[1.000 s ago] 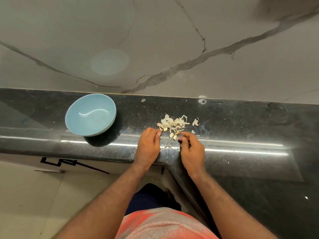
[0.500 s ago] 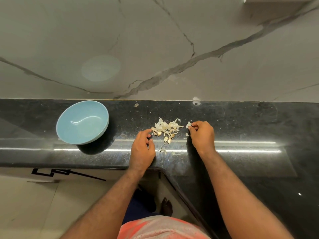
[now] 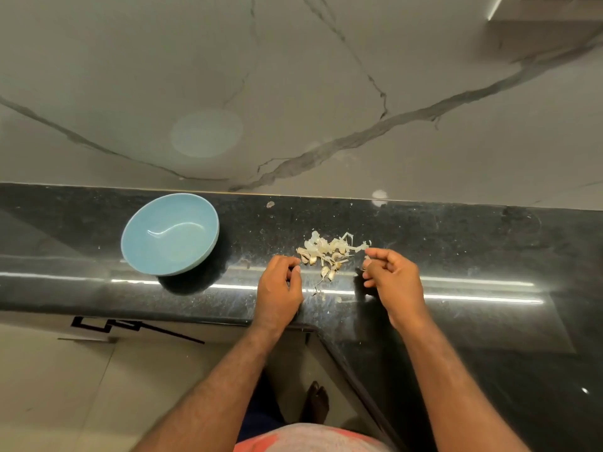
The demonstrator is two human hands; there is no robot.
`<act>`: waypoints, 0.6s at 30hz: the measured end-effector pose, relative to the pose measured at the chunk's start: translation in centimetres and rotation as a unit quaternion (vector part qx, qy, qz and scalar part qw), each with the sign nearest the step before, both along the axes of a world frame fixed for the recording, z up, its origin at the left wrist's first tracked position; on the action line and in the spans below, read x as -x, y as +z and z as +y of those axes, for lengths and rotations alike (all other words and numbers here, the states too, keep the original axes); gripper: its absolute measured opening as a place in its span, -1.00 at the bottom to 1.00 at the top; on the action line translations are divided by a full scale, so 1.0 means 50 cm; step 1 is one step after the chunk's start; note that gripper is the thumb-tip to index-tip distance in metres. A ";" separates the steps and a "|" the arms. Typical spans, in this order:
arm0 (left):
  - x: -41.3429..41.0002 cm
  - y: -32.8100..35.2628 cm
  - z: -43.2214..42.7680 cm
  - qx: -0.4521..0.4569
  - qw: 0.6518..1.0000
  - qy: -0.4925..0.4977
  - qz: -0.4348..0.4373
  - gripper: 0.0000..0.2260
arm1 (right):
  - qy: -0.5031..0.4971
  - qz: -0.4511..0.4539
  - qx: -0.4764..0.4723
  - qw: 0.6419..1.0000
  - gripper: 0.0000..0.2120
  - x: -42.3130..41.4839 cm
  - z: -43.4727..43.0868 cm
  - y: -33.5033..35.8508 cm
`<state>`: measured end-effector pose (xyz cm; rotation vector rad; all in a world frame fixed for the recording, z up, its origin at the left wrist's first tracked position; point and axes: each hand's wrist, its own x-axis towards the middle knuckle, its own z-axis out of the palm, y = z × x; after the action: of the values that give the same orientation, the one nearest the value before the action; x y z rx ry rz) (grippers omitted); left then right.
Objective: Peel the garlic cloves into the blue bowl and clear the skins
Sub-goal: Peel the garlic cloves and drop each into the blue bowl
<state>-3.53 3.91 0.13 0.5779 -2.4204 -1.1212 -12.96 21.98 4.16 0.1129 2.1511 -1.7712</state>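
The blue bowl (image 3: 169,236) is sitting empty on the left part of the dark bench (image 3: 473,252), well apart from the heap of garlic cloves and skins (image 3: 324,251) lying near the middle. The left hand (image 3: 280,288) is reaching in over the bench's front edge, back upward, its fingers (image 3: 289,261) hanging loosely curled and gripping nothing, their tips just beside the heap's left edge. The right hand (image 3: 393,282) is hovering just right of the heap, turned on its side, its fingers (image 3: 375,254) curling inward and pinching a small pale skin scrap (image 3: 365,268).
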 end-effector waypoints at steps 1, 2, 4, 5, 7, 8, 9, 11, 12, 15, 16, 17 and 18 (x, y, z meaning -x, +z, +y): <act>0.001 -0.001 0.000 0.002 1.000 0.003 0.002 -0.91 | 0.001 -0.003 0.011 1.000 -0.82 -0.003 -0.002 0.006; 0.000 0.000 -0.001 -0.005 1.000 0.011 0.005 -0.91 | 0.005 -0.006 0.024 1.000 -0.83 -0.008 -0.003 0.014; 0.001 0.012 -0.002 -0.060 0.997 0.048 -0.008 -0.91 | 0.012 -0.015 0.063 0.998 -0.87 -0.021 -0.005 0.032; 0.006 0.023 -0.002 -0.099 0.992 0.072 -0.019 -0.88 | 0.015 -0.016 0.078 0.997 -0.89 -0.027 -0.006 0.040; 0.017 0.047 0.000 -0.156 0.982 0.106 -0.029 -0.80 | 0.016 -0.010 0.085 0.996 -0.93 -0.040 -0.011 0.052; 0.021 0.065 0.007 -0.174 0.978 0.106 -0.032 -0.77 | 0.014 -0.005 0.079 0.997 -0.94 -0.047 -0.014 0.055; 0.024 0.086 0.017 -0.194 0.976 0.094 -0.035 -0.77 | 0.010 0.000 0.072 0.997 -0.94 -0.052 -0.019 0.058; 0.026 0.125 0.042 -0.251 0.966 0.038 -0.047 -0.82 | 0.006 0.003 0.073 0.997 -0.94 -0.063 -0.031 0.064; 0.026 0.141 0.053 -0.282 0.958 0.005 -0.054 -0.87 | 0.010 0.003 0.082 0.997 -0.94 -0.065 -0.039 0.067; 0.024 0.174 0.072 -0.370 0.927 -0.048 -0.045 -0.92 | 0.027 0.019 0.112 0.993 -0.93 -0.072 -0.060 0.087; 0.024 0.181 0.071 -0.386 0.921 -0.049 -0.033 -0.91 | 0.030 0.032 0.111 0.993 -0.92 -0.074 -0.066 0.095; 0.024 0.189 0.069 -0.396 0.916 -0.048 -0.024 -0.90 | 0.032 0.048 0.108 0.992 -0.91 -0.075 -0.071 0.105; 0.024 0.195 0.066 -0.398 0.916 -0.045 -0.017 -0.89 | 0.037 0.062 0.104 0.992 -0.90 -0.077 -0.074 0.115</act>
<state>-4.72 7.22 9.87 0.7183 -1.9464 -2.1629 -9.12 18.30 9.89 -0.1292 2.0070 -1.9930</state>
